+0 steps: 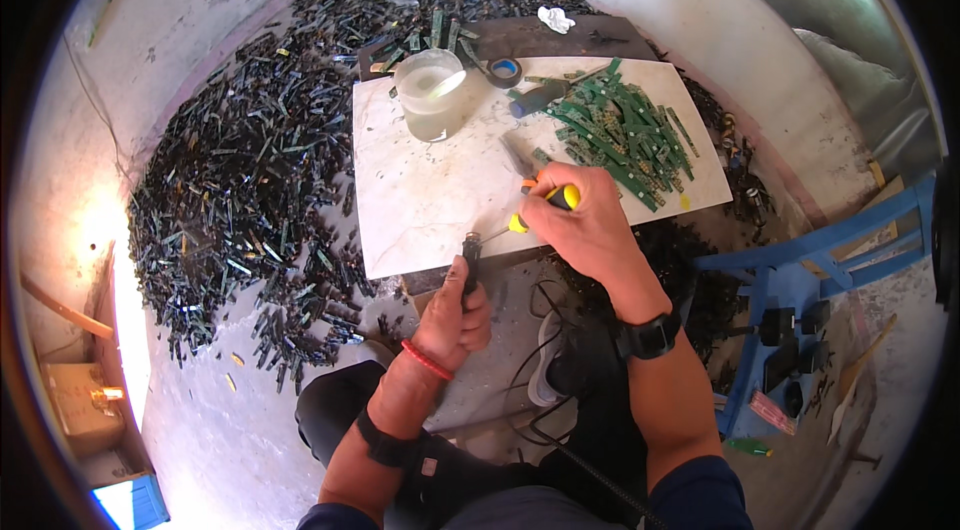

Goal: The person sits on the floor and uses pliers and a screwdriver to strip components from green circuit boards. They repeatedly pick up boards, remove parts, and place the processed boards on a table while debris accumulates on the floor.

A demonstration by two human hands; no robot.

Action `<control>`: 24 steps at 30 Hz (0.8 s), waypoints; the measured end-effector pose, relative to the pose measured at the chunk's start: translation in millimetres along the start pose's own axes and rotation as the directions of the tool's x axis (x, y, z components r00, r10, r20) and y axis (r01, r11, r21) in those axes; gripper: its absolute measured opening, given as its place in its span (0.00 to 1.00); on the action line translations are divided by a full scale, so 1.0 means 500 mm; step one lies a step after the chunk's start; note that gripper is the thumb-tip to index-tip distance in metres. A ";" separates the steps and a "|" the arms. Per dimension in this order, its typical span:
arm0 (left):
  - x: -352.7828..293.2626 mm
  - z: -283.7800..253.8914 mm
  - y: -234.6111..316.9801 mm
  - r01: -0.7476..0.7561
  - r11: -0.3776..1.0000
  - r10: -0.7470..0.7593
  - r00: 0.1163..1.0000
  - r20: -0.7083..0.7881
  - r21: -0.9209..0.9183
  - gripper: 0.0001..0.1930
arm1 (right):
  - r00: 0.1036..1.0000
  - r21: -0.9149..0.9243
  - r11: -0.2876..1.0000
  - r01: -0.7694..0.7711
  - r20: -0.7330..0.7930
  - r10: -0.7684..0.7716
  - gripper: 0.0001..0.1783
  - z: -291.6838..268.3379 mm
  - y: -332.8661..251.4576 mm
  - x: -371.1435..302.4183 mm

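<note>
My left hand (pixel 450 322) is closed around a slim dark strip-shaped part (pixel 471 252), held upright just off the table's near edge. My right hand (pixel 592 228) grips a screwdriver (pixel 567 197) with a yellow and black handle. Its thin shaft points left and its tip meets the top of the dark part, or comes very near it. Beyond the right hand, a grey flat-ended tool (pixel 517 158) lies on the white board (pixel 430 205); something orange shows beside it, partly hidden by my fingers. Green circuit board strips (pixel 625 135) are heaped to the right.
A translucent tub (pixel 428 115) stands on the board, with a tape roll (pixel 504 71) beside it. Crumpled white paper (pixel 556 20) lies behind. A large heap of dark strips (pixel 250 160) covers the floor at left. A blue chair (pixel 765 280) stands at right; a cable (pixel 530 370) hangs near my legs.
</note>
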State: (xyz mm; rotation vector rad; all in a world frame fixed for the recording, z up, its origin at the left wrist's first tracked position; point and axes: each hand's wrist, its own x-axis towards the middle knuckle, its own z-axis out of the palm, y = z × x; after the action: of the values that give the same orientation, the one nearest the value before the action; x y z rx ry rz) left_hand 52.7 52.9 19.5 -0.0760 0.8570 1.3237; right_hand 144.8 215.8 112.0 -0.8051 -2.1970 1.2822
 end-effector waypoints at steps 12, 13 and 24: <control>0.002 -0.027 0.001 0.063 0.997 -0.056 0.990 0.130 -0.045 0.27 | 0.917 0.414 0.824 -0.388 0.088 0.388 0.09 -0.013 0.039 0.027; 0.002 -0.023 0.001 0.062 0.997 -0.055 0.990 0.133 -0.044 0.27 | 0.929 0.386 0.852 -0.354 0.044 0.367 0.09 -0.013 0.030 0.022; -0.007 -0.007 0.000 0.049 0.997 -0.044 0.996 0.082 -0.060 0.27 | 0.937 0.275 0.920 -0.279 -0.132 0.323 0.09 -0.027 -0.030 -0.041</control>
State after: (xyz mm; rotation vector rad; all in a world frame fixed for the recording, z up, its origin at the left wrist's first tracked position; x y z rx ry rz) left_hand 51.1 48.3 18.9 -0.0899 0.7414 1.3012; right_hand 164.5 204.0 129.2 -1.1372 -1.7736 1.5352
